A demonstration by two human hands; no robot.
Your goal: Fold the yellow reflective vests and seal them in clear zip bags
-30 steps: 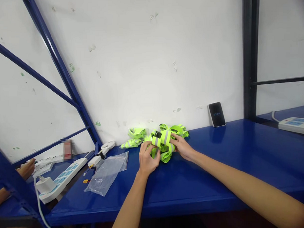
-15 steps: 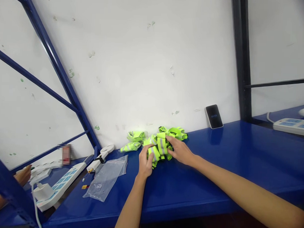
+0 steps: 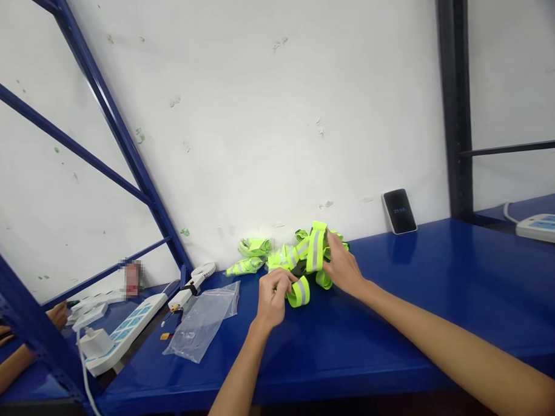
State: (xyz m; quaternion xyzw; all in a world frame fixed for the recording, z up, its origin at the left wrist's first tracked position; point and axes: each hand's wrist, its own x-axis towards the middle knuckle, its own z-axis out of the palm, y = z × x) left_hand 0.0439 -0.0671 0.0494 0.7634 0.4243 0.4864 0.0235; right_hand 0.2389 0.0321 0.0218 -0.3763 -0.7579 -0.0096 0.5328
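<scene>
Head view: fingers curled, the left hand [image 3: 273,296] pinches the lime reflective straps [image 3: 316,250] low over the blue table [image 3: 392,303]; the right hand [image 3: 343,266], arm slanting inward, grips a raised length. The straps bunch near the back edge; a clear bag [image 3: 200,326] lies flat toward the left edge.
</scene>
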